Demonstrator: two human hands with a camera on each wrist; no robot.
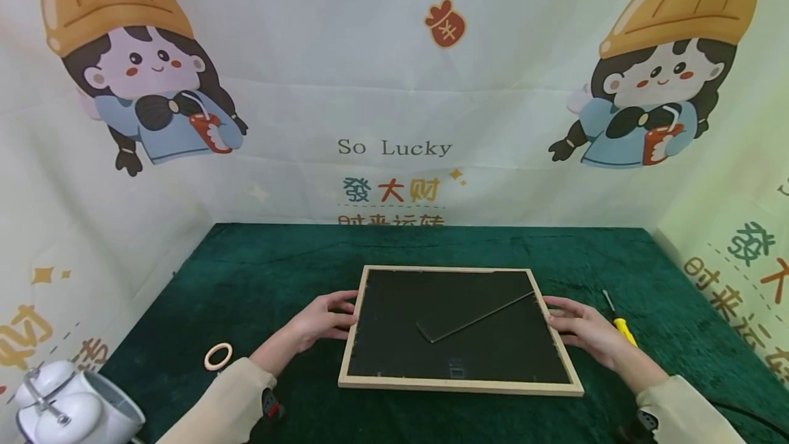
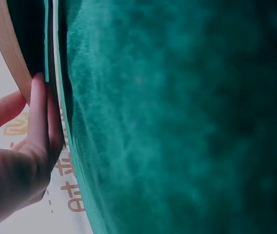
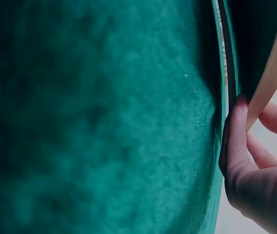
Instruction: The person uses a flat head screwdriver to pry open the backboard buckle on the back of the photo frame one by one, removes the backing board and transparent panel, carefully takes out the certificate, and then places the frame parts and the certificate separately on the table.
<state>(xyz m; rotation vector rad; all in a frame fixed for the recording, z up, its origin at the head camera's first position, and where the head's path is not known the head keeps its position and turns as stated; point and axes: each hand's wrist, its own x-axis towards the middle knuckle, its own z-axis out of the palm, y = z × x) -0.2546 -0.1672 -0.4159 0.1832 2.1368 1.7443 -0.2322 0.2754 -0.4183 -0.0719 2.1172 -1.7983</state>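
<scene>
A picture frame (image 1: 394,358) with light wood edges is in the middle of the head view, its black back panel facing up. A folding stand leg (image 1: 474,319) lies slantwise across that panel. My left hand (image 1: 323,321) grips the left edge, with thumb and fingers on opposite faces of the wood (image 2: 11,53) in the left wrist view. On the other side, my right hand (image 1: 585,331) pinches the right edge, fingertips under the wooden rim (image 3: 274,73) in the right wrist view. Both wrist views show the frame raised over the green cloth.
A yellow-handled screwdriver (image 1: 622,327) lies beyond the right hand. Left of the left forearm is a pale wooden ring (image 1: 218,356). A white rounded device (image 1: 74,406) stands at the lower left. Green cloth (image 1: 277,252) covers the table, and printed curtains (image 1: 394,74) enclose it.
</scene>
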